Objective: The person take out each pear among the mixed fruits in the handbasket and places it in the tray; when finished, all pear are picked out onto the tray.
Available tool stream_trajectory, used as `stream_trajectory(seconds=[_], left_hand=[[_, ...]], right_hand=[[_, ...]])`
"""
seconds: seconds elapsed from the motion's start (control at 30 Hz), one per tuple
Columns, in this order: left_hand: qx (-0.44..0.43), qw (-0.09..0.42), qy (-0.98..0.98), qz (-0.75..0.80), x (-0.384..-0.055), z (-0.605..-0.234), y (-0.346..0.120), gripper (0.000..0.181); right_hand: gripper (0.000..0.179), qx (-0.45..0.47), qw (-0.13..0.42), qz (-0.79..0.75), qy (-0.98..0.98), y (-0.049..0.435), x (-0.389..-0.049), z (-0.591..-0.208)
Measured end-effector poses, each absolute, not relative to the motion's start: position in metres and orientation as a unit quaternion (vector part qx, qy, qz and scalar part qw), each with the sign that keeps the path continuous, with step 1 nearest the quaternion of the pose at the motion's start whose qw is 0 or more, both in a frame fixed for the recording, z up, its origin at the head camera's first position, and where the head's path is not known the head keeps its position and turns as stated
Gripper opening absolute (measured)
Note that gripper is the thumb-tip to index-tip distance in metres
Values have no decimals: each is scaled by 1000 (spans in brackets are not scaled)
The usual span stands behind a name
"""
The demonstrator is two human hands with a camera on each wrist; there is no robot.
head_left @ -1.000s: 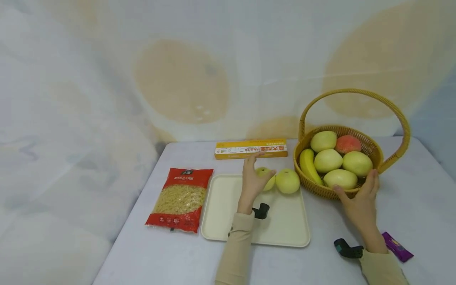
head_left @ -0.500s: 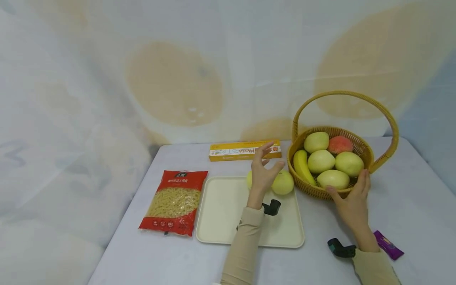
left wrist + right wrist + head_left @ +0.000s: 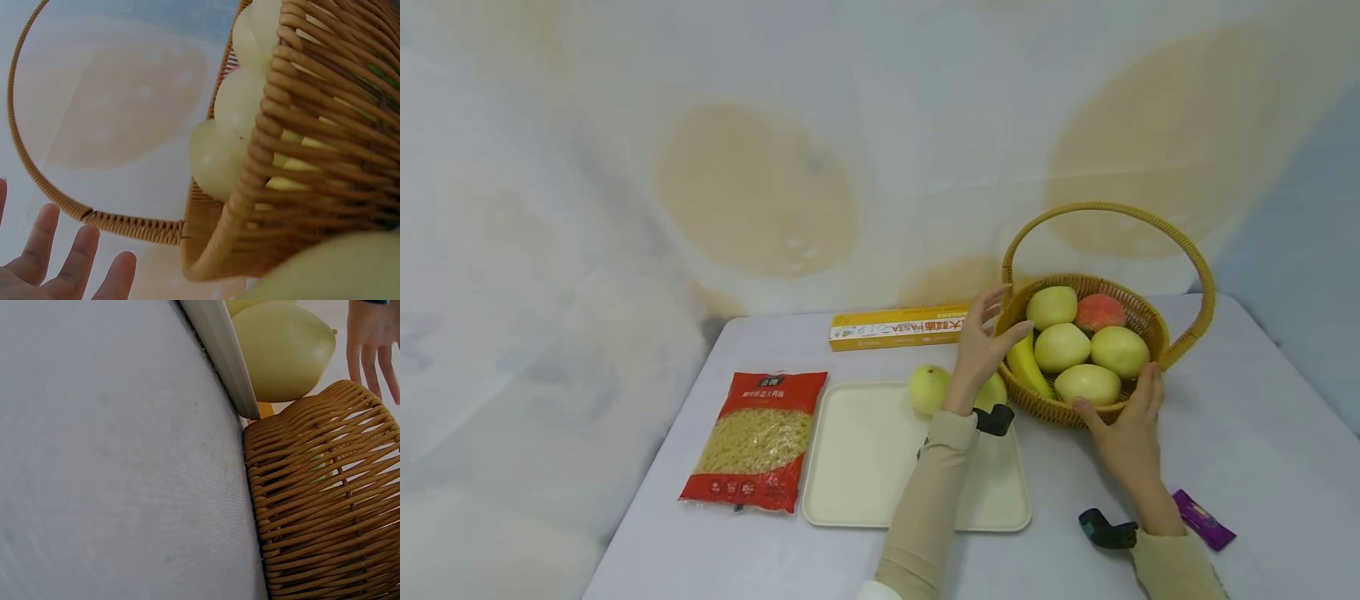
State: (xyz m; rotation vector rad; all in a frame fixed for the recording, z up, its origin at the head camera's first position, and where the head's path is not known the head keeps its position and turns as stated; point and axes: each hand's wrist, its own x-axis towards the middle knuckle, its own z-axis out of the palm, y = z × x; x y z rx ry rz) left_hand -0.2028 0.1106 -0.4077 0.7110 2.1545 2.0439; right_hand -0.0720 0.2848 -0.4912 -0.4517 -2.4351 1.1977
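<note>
My left hand [image 3: 981, 350] is at the left side of the wicker basket [image 3: 1045, 407], thumb and fingers spread, holding nothing. In the left wrist view its fingers [image 3: 78, 259] appear near the foot of the basket's handle [image 3: 134, 226]; contact is unclear. My right hand [image 3: 1127, 437] touches the front right rim, thumb at the front and fingers further right. The basket holds a banana [image 3: 1026, 367], a reddish peach [image 3: 1101, 312] and several pale green fruits [image 3: 1063, 347]. Two round yellow-green fruits [image 3: 928, 389] sit at the tray's back edge, one partly behind my left hand.
The cream tray [image 3: 865, 454] lies left of the basket. Further left is a red bag of pasta [image 3: 760, 442]. A yellow pasta box [image 3: 895, 327] lies at the back, and a purple packet [image 3: 1204, 520] by my right wrist.
My left hand has moved right, from over the fruits on the tray to the basket's left side. The right hand keeps its place at the rim. The whole head view has shifted slightly.
</note>
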Motion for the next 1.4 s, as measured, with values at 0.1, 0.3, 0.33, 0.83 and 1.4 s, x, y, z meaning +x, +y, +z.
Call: stream_trajectory(seconds=[0.1, 0.3, 0.33, 0.83, 1.4], left_hand=[[234, 49, 704, 668, -207, -406, 122, 57], [244, 53, 700, 669, -219, -402, 143, 56], [242, 65, 699, 669, -221, -401, 146, 56], [174, 126, 701, 680, -257, -405, 187, 49], [123, 138, 757, 627, -269, -427, 231, 48]], right_hand=[[108, -162, 194, 430, -867, 284, -71, -489], [109, -164, 197, 430, -866, 284, -71, -490], [108, -166, 196, 430, -865, 284, -70, -491], [112, -169, 195, 432, -864, 283, -71, -492], [112, -184, 198, 428, -862, 281, -70, -491]])
